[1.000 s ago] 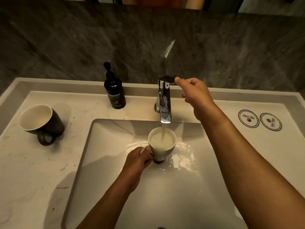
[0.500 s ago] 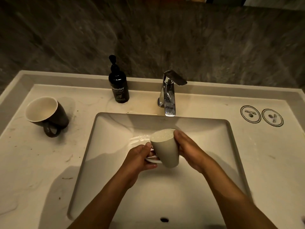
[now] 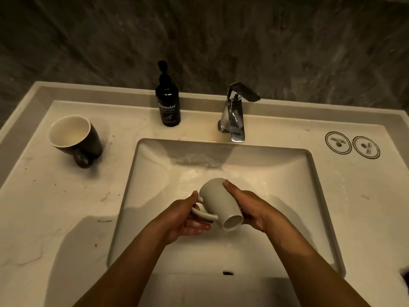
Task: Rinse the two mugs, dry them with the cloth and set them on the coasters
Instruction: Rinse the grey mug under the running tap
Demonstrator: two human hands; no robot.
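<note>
Pale mug [image 3: 218, 202], tipped mouth-away over sink [image 3: 243, 165], gripped by both hands' fingers [image 3: 199, 226].

Pale mug [image 3: 218, 201] tipped, dark mug [image 3: 74, 138] upright.

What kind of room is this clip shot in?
Most likely a bathroom or hotel washroom: a rectangular white basin sunk in a pale stone counter, a chrome lever tap, and a dark pump bottle labelled hand wash.
</note>
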